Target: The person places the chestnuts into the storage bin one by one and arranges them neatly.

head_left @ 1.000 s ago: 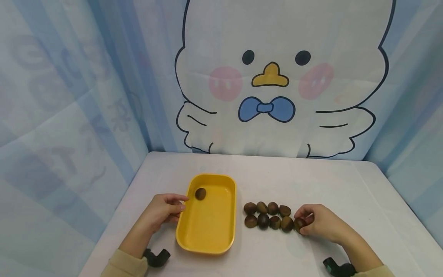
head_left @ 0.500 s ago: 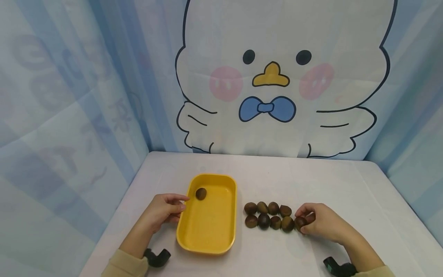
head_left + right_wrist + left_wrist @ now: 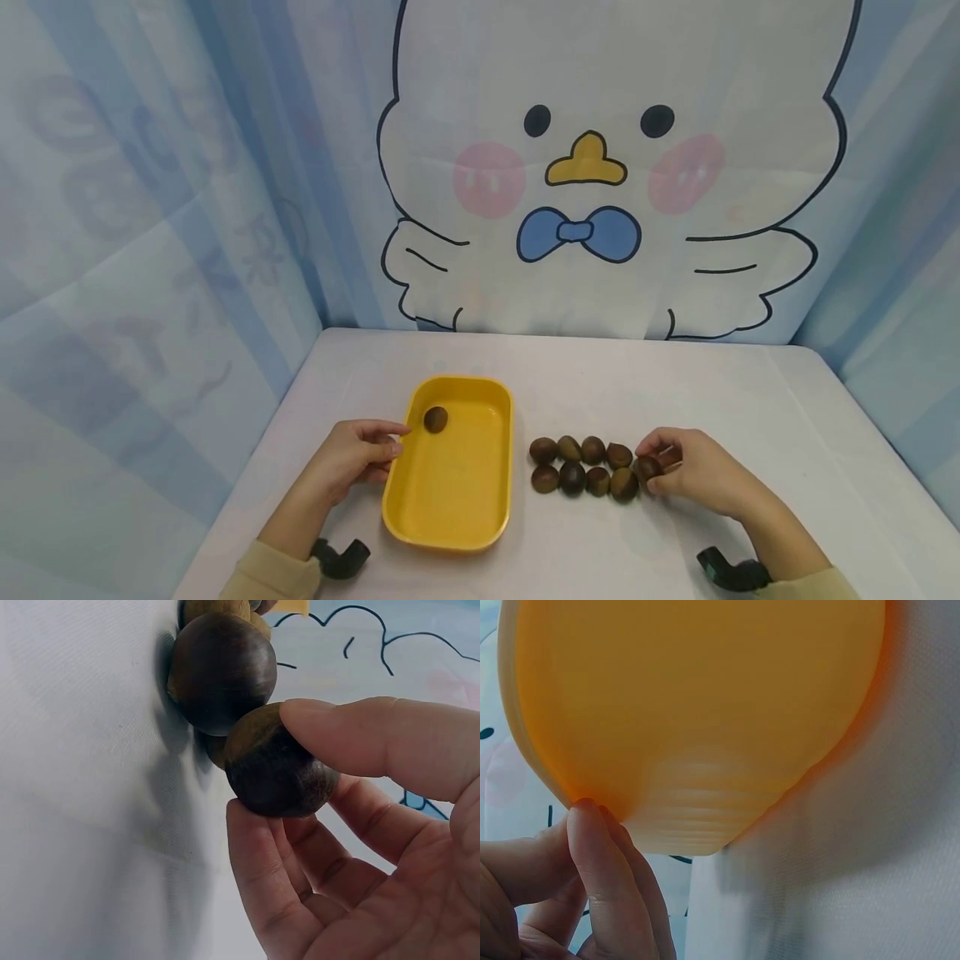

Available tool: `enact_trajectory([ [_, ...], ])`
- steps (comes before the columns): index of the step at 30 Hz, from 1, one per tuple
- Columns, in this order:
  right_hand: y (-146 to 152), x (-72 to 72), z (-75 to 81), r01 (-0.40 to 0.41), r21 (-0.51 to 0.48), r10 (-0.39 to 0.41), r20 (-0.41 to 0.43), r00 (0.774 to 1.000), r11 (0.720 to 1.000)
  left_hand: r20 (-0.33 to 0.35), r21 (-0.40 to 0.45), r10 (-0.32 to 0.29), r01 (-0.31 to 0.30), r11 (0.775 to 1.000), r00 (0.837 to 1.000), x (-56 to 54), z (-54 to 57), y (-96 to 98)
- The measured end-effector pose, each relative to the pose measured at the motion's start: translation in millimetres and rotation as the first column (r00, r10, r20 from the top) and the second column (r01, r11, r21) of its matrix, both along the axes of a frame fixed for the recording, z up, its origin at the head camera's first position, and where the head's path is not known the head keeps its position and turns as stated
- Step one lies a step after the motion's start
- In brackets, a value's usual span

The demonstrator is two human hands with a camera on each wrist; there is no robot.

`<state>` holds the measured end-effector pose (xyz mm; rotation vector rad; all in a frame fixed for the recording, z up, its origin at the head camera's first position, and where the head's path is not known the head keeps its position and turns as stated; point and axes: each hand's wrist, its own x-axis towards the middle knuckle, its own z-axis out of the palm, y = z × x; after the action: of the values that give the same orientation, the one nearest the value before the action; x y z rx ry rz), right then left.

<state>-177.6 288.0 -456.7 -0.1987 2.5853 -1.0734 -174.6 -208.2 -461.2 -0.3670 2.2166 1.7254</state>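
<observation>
One chestnut point(image 3: 281, 776) is pinched between the thumb and fingertips of my right hand point(image 3: 697, 475), at the right-hand end of the nearer row; whether it clears the table point(image 3: 652, 392) or brushes its neighbour, I can't tell. My left hand point(image 3: 348, 458) pinches the left rim of the yellow tray point(image 3: 457, 492), in which a single chestnut point(image 3: 436, 419) lies near the far left corner. I'd expect the one I hold to be light for its size, with a stiff shell that won't give under my fingers and won't easily crack. The smooth side is likely slippery, and the round shape would roll if let go, so the best hold is across its widest part, thumb opposite the fingertips, much as I have it. The tray I'd judge to be light, fairly stiff plastic, easily nudged, with the rim the natural place to steady it. As for looks, my chestnut is rounded, very dark brown with a soft shine, and has a paler, duller tan patch at one end. The other eight chestnuts point(image 3: 572, 479) sit in two rows of four right of the tray, ranging from tan-brown to nearly black.
</observation>
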Motion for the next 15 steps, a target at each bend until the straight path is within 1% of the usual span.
enact_trajectory([
  [6,-3,-2.2,3.3,-0.014,-0.020,0.013,-0.017,1.000,1.000,-0.004,-0.001,-0.002,0.002,1.000,1.000,0.0,-0.5,-0.4],
  [15,-15,-5.5,5.9,-0.046,-0.117,0.039,-0.061,0.997,0.992,0.004,0.002,-0.005,0.005,1.000,1.000,-0.2,-0.8,-0.9],
])
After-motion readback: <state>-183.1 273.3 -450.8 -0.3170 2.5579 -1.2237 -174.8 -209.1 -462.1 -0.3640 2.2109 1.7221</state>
